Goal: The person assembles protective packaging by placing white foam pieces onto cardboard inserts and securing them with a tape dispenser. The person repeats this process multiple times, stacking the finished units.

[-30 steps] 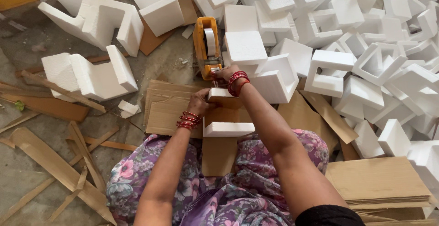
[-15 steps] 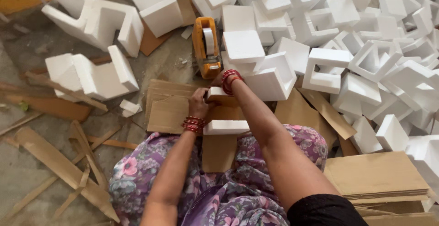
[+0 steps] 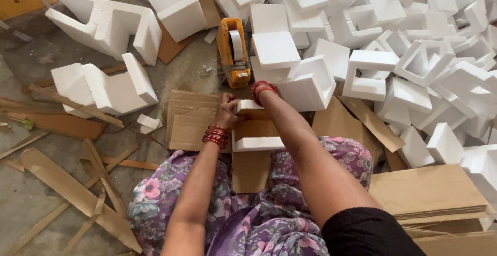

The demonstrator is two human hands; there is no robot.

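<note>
Holding one foam block (image 3: 257, 125) with both hands: left hand (image 3: 226, 112) gripping its side, right hand (image 3: 254, 94) hidden behind; one tape dispenser (image 3: 234, 52) just beyond.

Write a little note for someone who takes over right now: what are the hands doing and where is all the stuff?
Left hand: grips the left end of the foam-and-cardboard piece in front of the lap.
Right hand: mostly hidden behind its wrist, at the far top edge of the same piece.
The piece: two white foam blocks with a brown cardboard sheet between them.
Orange tape dispenser: on the floor just beyond the hands, untouched.
Flat cardboard sheets: left of the piece; another stack is at the right.
Loose foam corner pieces: heaped ahead and to the right.
Done: foam sits on the cardboard. Left: no tape seen on it yet.
</note>
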